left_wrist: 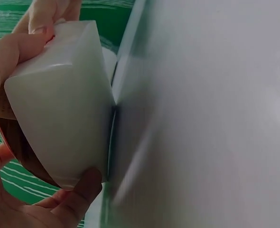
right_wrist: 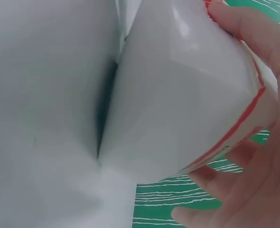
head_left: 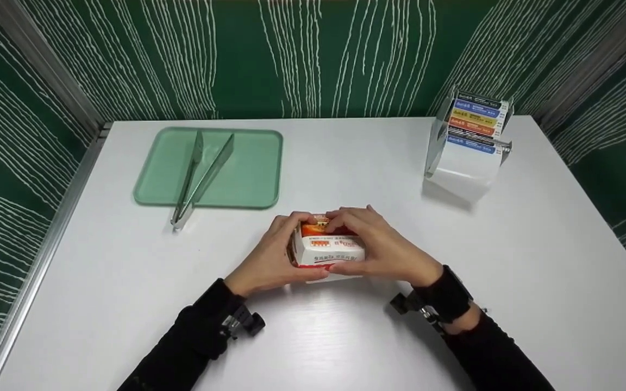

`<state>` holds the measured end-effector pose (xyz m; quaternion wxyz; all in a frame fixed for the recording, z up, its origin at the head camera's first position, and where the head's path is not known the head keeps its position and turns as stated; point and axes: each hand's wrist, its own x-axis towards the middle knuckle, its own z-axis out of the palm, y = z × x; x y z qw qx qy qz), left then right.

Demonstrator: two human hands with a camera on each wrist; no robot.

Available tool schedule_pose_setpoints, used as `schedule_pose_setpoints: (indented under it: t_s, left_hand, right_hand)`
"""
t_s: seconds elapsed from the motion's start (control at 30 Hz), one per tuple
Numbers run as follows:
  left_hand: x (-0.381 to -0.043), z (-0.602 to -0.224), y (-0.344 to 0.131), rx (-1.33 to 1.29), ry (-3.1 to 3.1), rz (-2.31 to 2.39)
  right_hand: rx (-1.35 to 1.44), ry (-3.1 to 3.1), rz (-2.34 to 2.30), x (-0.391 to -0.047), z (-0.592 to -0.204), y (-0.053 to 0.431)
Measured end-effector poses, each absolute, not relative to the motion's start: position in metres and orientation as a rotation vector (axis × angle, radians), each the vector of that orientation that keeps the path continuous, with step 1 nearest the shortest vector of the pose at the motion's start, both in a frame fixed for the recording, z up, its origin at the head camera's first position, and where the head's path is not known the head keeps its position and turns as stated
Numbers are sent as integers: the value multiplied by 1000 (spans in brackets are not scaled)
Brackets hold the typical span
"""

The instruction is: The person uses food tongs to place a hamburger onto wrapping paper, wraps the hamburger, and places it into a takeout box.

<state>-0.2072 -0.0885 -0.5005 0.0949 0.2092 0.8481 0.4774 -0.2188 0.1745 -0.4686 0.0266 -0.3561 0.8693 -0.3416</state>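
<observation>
A small paper food box (head_left: 336,251), white with orange and red print, sits on the table in front of me. My left hand (head_left: 272,260) grips its left side, thumb along the lower front and fingers at the back. From the right, my right hand (head_left: 386,247) holds it, with curled fingers over the top and the thumb at the front. Both thumb tips come close together at the front edge. In the left wrist view the box (left_wrist: 59,99) shows a plain white side and a dark brown part behind it. Its inside cannot be seen.
A green tray (head_left: 248,168) lies at the back left, with metal tongs (head_left: 204,176) across it and over its front edge. At the back right stands a dispenser (head_left: 433,149) with several coloured label strips (head_left: 476,117). Green walls with white lines surround the white table (head_left: 335,347).
</observation>
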Motion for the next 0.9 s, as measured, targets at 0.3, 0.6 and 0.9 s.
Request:
schedule_pose_setpoints:
  t_s: [0.3, 0.6, 0.9]
  left_hand:
    - [-211, -496, -93, 596, 2419, 1567]
    - [-206, -496, -87, 545, 2372, 1744]
    - [-203, -495, -81, 531, 2372, 1830]
  right_hand:
    - [-1093, 2557, -1287, -221, -465, 178]
    - [-1023, 2560, -1497, -220, -466, 171]
    - [-928, 2570, -1563, -214, -461, 165]
